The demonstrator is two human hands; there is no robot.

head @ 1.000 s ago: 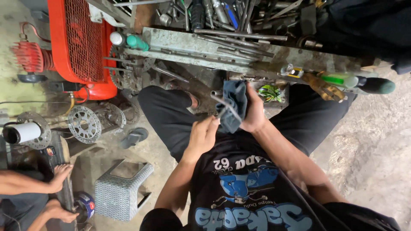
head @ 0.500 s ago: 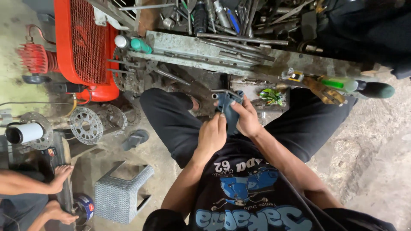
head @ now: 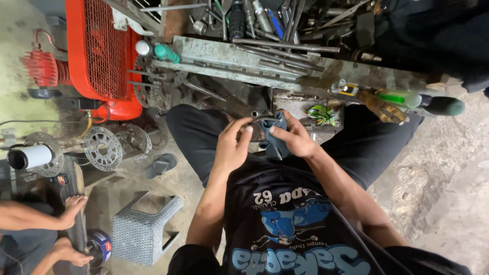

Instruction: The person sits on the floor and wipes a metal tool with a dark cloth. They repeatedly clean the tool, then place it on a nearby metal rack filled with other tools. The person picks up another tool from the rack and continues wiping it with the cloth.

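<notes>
The left hand and right hand grip a dark blue cloth wrapped around a small metal part, fingers of both hands pinching its top, with the cluttered counter just beyond the fingertips.

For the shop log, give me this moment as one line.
left hand: grips metal part | right hand: holds blue rag against it | seated by tool tray
</notes>
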